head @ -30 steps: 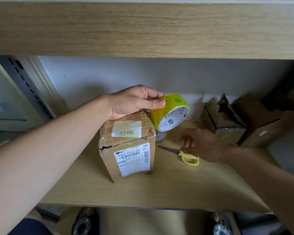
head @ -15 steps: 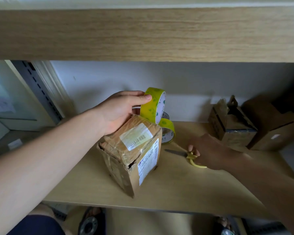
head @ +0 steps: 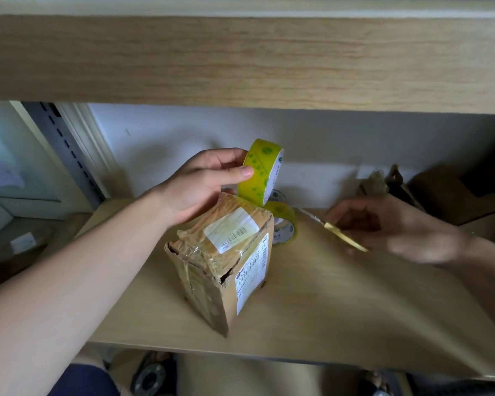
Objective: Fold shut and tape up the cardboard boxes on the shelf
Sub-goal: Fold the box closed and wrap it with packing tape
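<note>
On the shelf [head: 340,304], the left hand [head: 200,187] pinches the tape roll [head: 262,171] at the box's [head: 226,258] one o'clock while the blurred right hand [head: 397,227] seemingly grips scissors [head: 343,235] at three o'clock; a slack strip could wrinkle or snag.

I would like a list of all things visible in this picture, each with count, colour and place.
Box: 1, brown with white labels, middle of the shelf, taped.
Tape roll: 1, yellow-green, held above the box's far edge.
Second roll: 1, yellow-green, on the shelf behind the box.
Scissors: 1, yellow handles, in the right hand, blurred.
Open boxes: at least 2, brown, far right of the shelf, in shadow.
Shelf: 1, light wood, under everything.
Upper board: 1, light wood, across the top.
Left hand: grips the tape roll.
Right hand: holds the scissors above the shelf.
</note>
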A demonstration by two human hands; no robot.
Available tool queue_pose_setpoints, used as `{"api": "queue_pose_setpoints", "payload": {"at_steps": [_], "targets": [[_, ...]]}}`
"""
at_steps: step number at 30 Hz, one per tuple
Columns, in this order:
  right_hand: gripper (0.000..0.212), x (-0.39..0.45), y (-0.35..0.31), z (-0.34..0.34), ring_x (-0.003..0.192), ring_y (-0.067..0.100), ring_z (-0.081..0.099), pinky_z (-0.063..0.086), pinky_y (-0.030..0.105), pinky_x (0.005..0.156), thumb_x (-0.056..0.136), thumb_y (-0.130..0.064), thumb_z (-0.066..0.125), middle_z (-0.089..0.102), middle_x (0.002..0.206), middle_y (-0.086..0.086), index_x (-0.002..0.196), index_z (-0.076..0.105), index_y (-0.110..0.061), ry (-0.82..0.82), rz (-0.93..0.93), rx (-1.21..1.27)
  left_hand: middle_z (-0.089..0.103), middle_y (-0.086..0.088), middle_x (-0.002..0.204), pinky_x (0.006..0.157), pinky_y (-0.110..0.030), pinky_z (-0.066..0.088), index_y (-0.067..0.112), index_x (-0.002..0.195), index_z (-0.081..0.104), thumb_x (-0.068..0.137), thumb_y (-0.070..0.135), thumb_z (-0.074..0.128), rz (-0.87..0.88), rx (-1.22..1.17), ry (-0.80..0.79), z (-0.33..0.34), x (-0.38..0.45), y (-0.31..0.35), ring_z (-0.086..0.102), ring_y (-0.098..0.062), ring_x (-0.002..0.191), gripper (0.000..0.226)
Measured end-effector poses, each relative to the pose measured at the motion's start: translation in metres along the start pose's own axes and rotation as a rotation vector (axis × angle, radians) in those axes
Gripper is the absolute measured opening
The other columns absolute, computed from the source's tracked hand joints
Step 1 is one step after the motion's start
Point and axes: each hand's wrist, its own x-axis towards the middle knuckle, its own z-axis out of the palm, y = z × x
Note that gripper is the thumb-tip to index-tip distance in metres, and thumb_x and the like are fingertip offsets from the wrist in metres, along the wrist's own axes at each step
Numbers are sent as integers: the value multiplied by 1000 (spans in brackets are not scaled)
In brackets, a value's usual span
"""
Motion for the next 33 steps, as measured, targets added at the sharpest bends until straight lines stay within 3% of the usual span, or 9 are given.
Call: {"api": "queue_pose_setpoints", "payload": {"at_steps": [2,6,9,14,19,26,31,33], "targets": [[20,-3,-7,-3,77,20,69,54,23,68,92,-1,69,73,87,18,109,72,-11,15,-23,130,69,-20,108,93,-46,50,7,115,71,88,15,64,17,15,14,2,1,-2,62,-37,100,29],[17,-4,-14,-2,76,20,67,53,25,67,88,-15,77,72,91,20,104,74,-14,-21,-44,143,75,-15,104,88,-42,59,9,114,73,91,15,61,35,-27,32,4,1,-8,71,-32,91,26],[25,-2,-19,-1,69,20,65,50,20,64,84,-22,67,73,92,19,104,73,-8,-17,-51,136,75,-17,107,88,-42,60,11,114,74,92,15,60,39,-41,41,6,-1,-10,73,-31,92,27],[25,3,-25,4,64,20,61,46,20,61,86,-24,62,74,89,14,100,74,-7,-29,-52,133,65,-33,127,108,-67,43,9,122,72,93,15,61,46,-86,46,5,-1,-12,62,-48,114,31],[28,13,-29,16,61,19,60,45,17,60,84,-28,63,75,87,13,99,75,-7,-1,-34,157,69,-26,124,106,-62,47,11,120,73,92,14,60,32,-133,54,3,-2,-15,66,-42,111,31],[50,21,-38,23,60,17,59,43,13,57,71,-52,67,75,87,14,96,79,-11,39,-42,193,65,-32,128,107,-63,46,6,124,70,92,14,61,28,-148,56,6,-3,-16,62,-48,115,34],[55,28,-42,25,58,17,59,41,13,54,69,-53,70,76,86,15,96,79,-6,59,-40,215,65,-32,127,105,-58,50,3,126,68,92,13,60,25,-160,49,7,-3,-15,63,-47,112,36],[47,30,-44,26,57,16,58,42,14,54,74,-45,74,75,87,18,97,78,-3,57,-33,234,66,-31,126,102,-53,53,4,124,69,92,13,60,30,-172,44,7,-3,-15,65,-43,110,34]]}}
